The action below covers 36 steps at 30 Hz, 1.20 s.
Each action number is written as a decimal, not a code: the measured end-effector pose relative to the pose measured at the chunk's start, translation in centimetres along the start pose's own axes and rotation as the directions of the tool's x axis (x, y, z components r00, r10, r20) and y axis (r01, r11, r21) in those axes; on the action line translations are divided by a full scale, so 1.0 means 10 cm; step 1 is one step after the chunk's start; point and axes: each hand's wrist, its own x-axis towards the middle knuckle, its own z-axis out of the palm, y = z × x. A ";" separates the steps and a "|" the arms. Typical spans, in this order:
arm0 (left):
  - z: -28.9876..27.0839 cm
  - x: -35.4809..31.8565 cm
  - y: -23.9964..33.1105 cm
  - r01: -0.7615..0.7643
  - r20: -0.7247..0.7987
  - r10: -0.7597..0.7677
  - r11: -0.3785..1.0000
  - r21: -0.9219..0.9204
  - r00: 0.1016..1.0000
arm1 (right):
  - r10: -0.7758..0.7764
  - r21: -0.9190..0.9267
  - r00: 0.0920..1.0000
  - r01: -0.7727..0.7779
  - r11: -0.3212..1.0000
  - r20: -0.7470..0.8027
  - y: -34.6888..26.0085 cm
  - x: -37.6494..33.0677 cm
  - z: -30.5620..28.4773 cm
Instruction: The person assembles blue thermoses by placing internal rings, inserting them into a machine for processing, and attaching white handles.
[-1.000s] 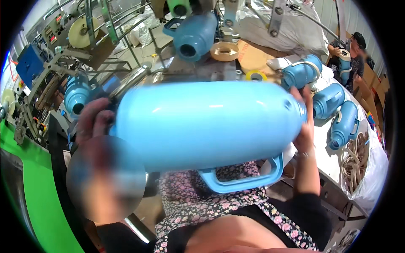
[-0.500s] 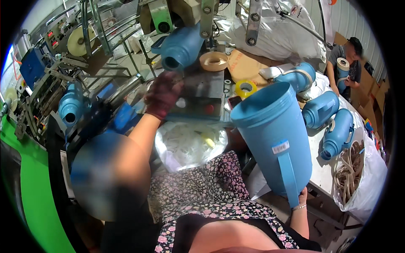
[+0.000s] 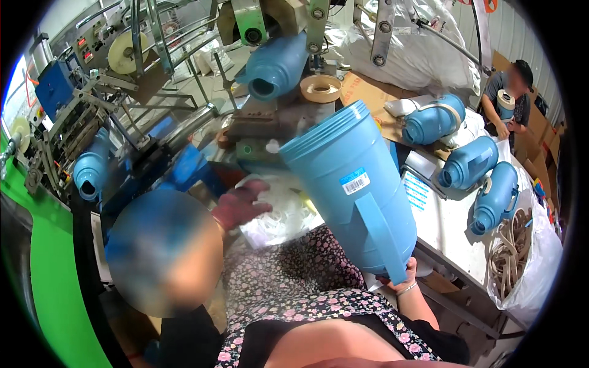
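Left hand [image 3: 240,206] has pulled back from the machine, now loosely open over the white bag [image 3: 279,214]; right hand [image 3: 400,283] still grips the upended blue jug shell [image 3: 353,190] by its lower end, unloaded.

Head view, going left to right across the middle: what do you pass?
Green floor strip → blue shell on the machine → left hand on white plastic bag → big blue jug held from below by right hand → three blue shells on the table → rope bundle.
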 end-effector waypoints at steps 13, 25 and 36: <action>-0.81 1.15 0.00 -0.026 -0.495 0.426 0.778 0.628 0.757 | -0.139 -0.047 0.988 0.137 0.990 -0.061 -0.12 -0.21 0.19; -0.98 1.29 0.15 0.038 -0.347 0.297 0.709 0.705 0.889 | -0.126 0.054 0.991 0.129 0.990 -0.050 -0.16 -0.29 0.06; -0.96 1.60 -0.01 0.152 -0.446 0.195 0.761 0.631 0.874 | -0.127 0.014 0.992 0.127 0.992 -0.011 -0.19 -0.28 0.24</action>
